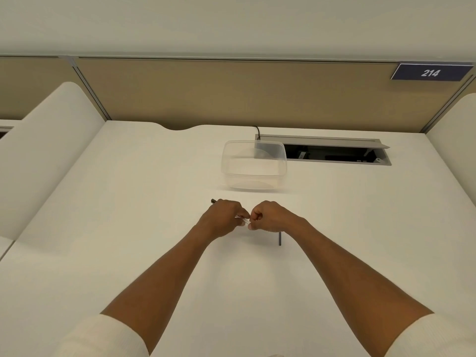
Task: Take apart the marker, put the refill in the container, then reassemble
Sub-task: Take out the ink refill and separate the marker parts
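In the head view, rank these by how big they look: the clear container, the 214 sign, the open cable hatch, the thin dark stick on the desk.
1. Cable hatch and clear container: too alike to rank.
2. 214 sign.
3. Thin dark stick, partly hidden by the right hand.

Soft, even light fills the scene, bright without harshness, seemingly from overhead. The flat white desk [128, 202] shows no hard glare, only faint, diffuse shadows: a pale smudge under the clear rectangular plastic container [253, 164] toward 6 o'clock, and a dim patch beneath the two bare hands, left [222, 215] and right [270, 215]. Wide-angle distortion bends the tan partition panel [231, 91] and splays the desk edges outward at 3 and 9 o'clock. Detail is slightly soft overall; the small parts pinched between the hands blur together.
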Tool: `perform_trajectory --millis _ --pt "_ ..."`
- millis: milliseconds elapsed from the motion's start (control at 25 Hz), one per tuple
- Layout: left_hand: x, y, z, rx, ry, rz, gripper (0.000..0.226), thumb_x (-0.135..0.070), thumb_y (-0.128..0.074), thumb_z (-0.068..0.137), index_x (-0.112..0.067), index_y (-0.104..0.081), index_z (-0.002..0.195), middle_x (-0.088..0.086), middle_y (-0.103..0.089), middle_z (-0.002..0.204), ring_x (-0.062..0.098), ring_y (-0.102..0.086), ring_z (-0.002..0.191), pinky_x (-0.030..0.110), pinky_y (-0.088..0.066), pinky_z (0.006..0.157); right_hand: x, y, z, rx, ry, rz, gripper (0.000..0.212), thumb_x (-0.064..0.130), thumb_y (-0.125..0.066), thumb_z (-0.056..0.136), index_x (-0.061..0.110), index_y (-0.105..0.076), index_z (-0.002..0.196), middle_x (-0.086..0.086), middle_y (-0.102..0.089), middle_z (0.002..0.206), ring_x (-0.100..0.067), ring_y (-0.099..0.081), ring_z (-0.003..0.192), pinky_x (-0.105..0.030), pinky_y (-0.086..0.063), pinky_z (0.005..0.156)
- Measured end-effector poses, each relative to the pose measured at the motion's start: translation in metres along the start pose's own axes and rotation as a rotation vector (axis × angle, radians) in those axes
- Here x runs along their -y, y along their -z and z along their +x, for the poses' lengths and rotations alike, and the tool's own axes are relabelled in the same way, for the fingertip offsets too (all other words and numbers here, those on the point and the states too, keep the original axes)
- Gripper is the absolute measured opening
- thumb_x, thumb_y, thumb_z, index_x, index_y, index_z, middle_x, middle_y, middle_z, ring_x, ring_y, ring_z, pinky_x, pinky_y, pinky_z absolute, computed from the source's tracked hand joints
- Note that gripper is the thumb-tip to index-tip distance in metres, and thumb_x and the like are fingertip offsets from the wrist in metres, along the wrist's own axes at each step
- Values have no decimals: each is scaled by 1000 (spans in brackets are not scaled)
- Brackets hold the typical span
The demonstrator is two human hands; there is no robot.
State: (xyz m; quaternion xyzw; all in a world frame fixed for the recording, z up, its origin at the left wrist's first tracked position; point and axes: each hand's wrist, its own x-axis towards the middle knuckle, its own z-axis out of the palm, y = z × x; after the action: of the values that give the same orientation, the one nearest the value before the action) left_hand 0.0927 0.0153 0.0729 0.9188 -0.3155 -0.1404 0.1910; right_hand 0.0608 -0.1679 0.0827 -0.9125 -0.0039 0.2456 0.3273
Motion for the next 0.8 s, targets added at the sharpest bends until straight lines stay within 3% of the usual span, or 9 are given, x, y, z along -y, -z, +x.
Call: perform_trajectory --millis 120,200,320,400,520,600,680,800 --pt "2 -6 -4 -137 -22 45 41 -27 -70 86 -26 -62 126 -7 -62 125 15 -53 121 36 -48 93 -3 -3 1 -1 -24 -13 17 26 -73 80 10 -69 86 9 -57 71 -9 -50 63 -22 -39 57" --pt "6 -12 -9 -252 -37 70 62 -21 -70 86 -27 -45 143 -5 -45 148 15 -40 137 33 -41 107 -8 -6 1 -17 -30 5 15 26 -73 80 12 -67 82 8 -58 72 -11 -52 65 -23 -40 58" --pt "7 -18 -18 -355 39 41 86 -16 -66 87 -30 -14 154 -8 -14 163 13 -26 145 28 -34 108 -18 -11 1 -69 -64 151 15 26 -73 82 15 -64 77 8 -59 72 -11 -54 66 -25 -44 64" --pt "7 -28 -24 -387 114 -16 91 -16 -64 88 -27 -4 155 -7 -3 164 13 -22 147 27 -35 106 -22 -14 3 -141 -82 263 16 27 -73 82 17 -62 75 7 -58 69 -13 -56 66 -29 -47 66" --pt "14 -49 -30 -248 179 -49 89 -23 -61 90 -27 0 155 -7 2 164 13 -17 149 32 -34 112 -24 -19 5 -215 -61 403 15 23 -74 81 15 -61 77 2 -58 64 -13 -61 60 -30 -51 61" --pt "23 -62 -30 -94 204 -63 85 -31 -55 93 -27 3 155 -9 6 163 10 -7 150 35 -23 120 -24 -23 6 -242 -56 425 14 17 -73 80 14 -60 77 -3 -60 66 -11 -63 57 -27 -53 59" --pt "29 -71 -27 -9 193 -7 77 -37 -45 98 -23 5 155 -8 12 161 11 4 151 38 -8 123 -22 -27 8 -291 -56 373 15 14 -71 79 19 -58 73 1 -60 65 -10 -61 58 -26 -51 60" --pt "32 -78 -25 26 176 101 69 -38 -32 102 -17 7 154 -2 16 162 14 14 149 41 1 123 -19 -32 14 -365 -34 258 11 13 -68 77 21 -63 78 11 -57 65 -5 -54 61 -17 -44 59"
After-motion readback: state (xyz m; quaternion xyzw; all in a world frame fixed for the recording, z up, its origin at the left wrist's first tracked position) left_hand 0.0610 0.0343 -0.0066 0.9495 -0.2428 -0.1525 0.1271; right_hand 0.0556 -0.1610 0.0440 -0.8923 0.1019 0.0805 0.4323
